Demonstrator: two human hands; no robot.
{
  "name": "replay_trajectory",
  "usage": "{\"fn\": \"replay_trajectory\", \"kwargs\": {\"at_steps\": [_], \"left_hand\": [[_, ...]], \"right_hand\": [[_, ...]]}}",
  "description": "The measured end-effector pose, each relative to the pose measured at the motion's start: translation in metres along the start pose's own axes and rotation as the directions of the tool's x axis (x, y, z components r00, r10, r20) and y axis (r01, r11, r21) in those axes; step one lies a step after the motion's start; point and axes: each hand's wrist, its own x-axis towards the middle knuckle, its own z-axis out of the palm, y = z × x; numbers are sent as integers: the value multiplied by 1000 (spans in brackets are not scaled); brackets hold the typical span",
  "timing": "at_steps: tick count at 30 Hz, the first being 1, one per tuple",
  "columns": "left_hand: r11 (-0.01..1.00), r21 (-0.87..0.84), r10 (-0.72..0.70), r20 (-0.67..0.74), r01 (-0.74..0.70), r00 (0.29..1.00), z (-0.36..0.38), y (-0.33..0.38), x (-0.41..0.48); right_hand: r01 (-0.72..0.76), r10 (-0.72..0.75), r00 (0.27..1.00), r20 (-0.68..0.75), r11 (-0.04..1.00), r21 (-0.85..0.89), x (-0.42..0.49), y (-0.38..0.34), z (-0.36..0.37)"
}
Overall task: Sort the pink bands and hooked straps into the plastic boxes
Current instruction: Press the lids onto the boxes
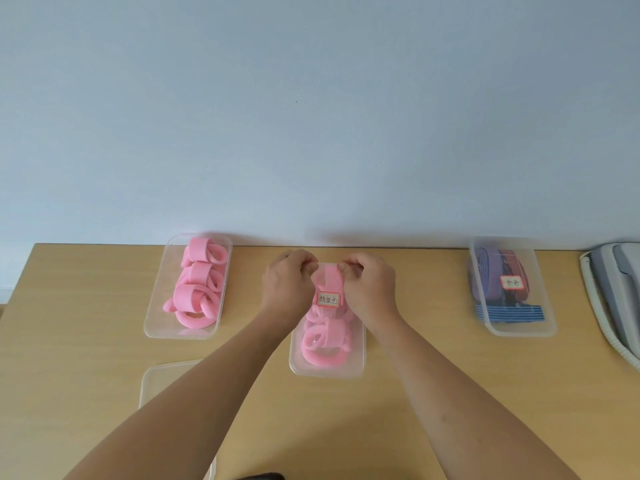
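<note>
boxes: three clear, rectangular, round-cornered plastic boxes stand in a row along the far edge of the light wood bench [86,341], well apart from one another.
left box [162,327]: open-topped and filled with soft, matte pink bands [197,292], wide flat loops piled in a tangle. At least five show; the exact count is hidden.
middle box [325,368]: under a clear lid, so its contents look hazy. It holds more pink loops [322,341], too overlapped to count. A white, red-bordered handwritten label [328,299] sits on the lid.
right box [519,329]: lidded, with a second red-bordered label [512,282]. Inside are three straps: a purple strap [488,271], a red-and-dark striped strap [512,258] and a blue striped strap [509,313] lying across the near end. Hooks are too small to make out.
left hand [287,278]: fingers curled tight over the far left corner of the middle box.
right hand [370,282]: likewise curled, gripping the far right corner. I cannot tell whether either hand holds the lid alone or the rim as well.
loose lid [166,375]: one flat clear plastic piece at near left, partly under the left forearm.
telephone [616,289]: one grey-white set with a coiled cord at the right edge.
</note>
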Motion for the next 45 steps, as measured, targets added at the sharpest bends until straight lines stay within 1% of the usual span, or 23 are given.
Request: {"fn": "replay_trajectory", "kwargs": {"at_steps": [2,6,11,13,15,20,24,26,29,30,31,32,33,34,35,36,37,38,39,40,41,43,45], "left_hand": [[1000,-7,-15,5,15,1000,2,0,1],[995,-48,-91,44,93,995,5,1,-1],[958,-151,-225,132,244,965,7,6,-1],[927,-209,-279,166,310,946,7,8,0],[905,-251,-304,180,343,935,7,10,1],[858,-352,-332,173,373,927,7,14,-2],[870,-353,-311,148,344,939,5,17,-6],[870,-358,-310,141,340,940,4,18,-6],[875,-358,-302,119,325,946,4,17,-8],[879,-358,-299,104,316,949,5,16,-8],[881,-359,-296,90,308,951,7,16,-9],[883,-359,-295,78,303,952,8,15,-10],[884,-359,-294,69,298,953,9,15,-10],[885,-360,-293,62,295,954,9,14,-11],[886,-362,-291,57,291,955,9,14,-12],[887,-362,-288,56,288,956,9,14,-12],[886,-362,-287,57,288,956,8,14,-13],[882,-370,-292,58,292,955,7,14,-13],[873,-385,-301,60,300,952,7,13,-13],[859,-406,-313,64,311,948,6,11,-13],[843,-427,-327,72,326,942,6,9,-13],[802,-471,-362,107,368,926,2,5,-12],[760,-504,-398,140,411,907,-2,0,-9]], "right_hand": [[-60,59,998,19,997,50,1,1,0],[-279,251,956,151,938,205,7,0,-1],[-389,341,904,259,906,168,16,-7,-4],[-420,364,886,286,893,164,18,-10,-4],[-458,394,868,301,871,179,19,-13,-5],[-581,484,804,346,765,277,22,-15,-9],[-535,471,834,287,817,217,17,-15,-4],[-570,500,819,281,768,292,16,-17,-2],[-620,550,782,294,640,454,13,-12,-5],[-605,548,790,277,618,503,8,-9,-6],[-563,530,816,229,641,521,2,-6,-5],[-496,487,860,154,723,481,-5,-4,-3],[-414,418,905,79,824,387,-12,-2,0],[-331,337,941,20,909,254,-19,-1,4],[-246,249,968,-24,963,107,-26,-1,7],[-150,149,987,-52,988,-17,-34,-1,9],[-36,26,997,-76,990,-138,-43,-1,10],[86,-108,992,-72,961,-264,-55,0,12],[191,-218,975,-34,909,-370,-69,4,14],[265,-282,959,27,859,-439,-83,8,16],[302,-288,952,104,827,-474,-96,12,17],[319,-228,946,229,774,-547,-113,21,20],[338,-219,939,264,719,-607,-117,26,24]]}}
